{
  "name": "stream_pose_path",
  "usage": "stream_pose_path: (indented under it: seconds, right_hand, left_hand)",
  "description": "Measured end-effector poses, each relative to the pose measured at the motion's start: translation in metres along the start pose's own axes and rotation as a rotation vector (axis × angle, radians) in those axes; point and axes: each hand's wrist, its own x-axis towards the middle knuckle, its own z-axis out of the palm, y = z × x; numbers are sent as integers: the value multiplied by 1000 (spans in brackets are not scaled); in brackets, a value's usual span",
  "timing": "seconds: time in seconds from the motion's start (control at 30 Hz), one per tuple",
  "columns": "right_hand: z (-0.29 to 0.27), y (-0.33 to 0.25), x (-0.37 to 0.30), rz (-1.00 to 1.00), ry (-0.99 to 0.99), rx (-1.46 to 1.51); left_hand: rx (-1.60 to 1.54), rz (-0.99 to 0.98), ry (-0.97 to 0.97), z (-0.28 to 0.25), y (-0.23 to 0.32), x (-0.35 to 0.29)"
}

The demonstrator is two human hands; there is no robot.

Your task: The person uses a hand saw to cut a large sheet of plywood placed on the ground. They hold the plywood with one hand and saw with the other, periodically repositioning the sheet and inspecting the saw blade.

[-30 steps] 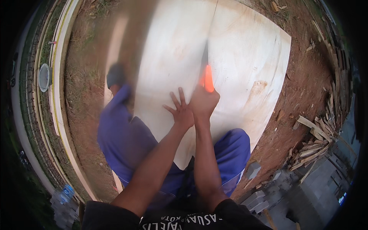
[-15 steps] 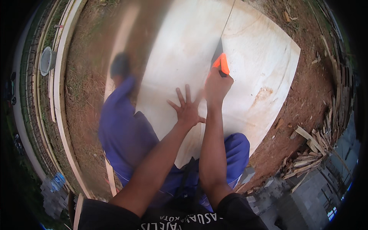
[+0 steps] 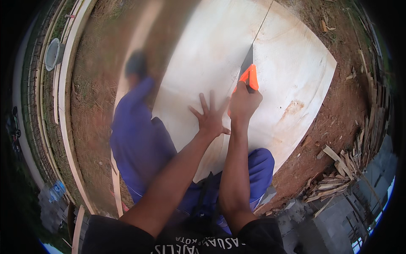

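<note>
A large pale plywood sheet point(image 3: 296, 72) lies on red dirt under my knees. My right hand point(image 3: 243, 103) grips the orange handle of a hand saw point(image 3: 248, 70). Its dark blade sits in a thin straight cut that runs away across the sheet. My left hand point(image 3: 210, 118) presses flat on the sheet just left of the cut, fingers spread. My legs in blue trousers point(image 3: 144, 144) are bent, one on the sheet's left edge, one at its near edge.
Scrap wood strips point(image 3: 338, 173) are piled at the right on the dirt. Long pale boards point(image 3: 63, 106) curve along the left side, with a round grey basin point(image 3: 53, 53) beyond them. Grey concrete blocks point(image 3: 338, 220) lie at the lower right.
My right hand has pushed the saw forward along the cut, away from me. My left hand stays spread on the sheet beside it.
</note>
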Motion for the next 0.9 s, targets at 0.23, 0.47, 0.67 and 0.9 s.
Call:
stream_pose_path:
  seconds: [0.23,0.47,0.67,0.9]
  right_hand:
    - [-66,2,-120,149,-10,110]
    - [-7,-6,3,9,-47,25]
    - [-79,12,-133,66,-58,60]
    - [-8,-8,14,71,-79,70]
  left_hand:
    - [60,7,123,15,-7,7]
    - [33,21,43,3,0,-1]
    - [57,0,80,18,-6,6]
    - [23,-20,-66,-16,9,0]
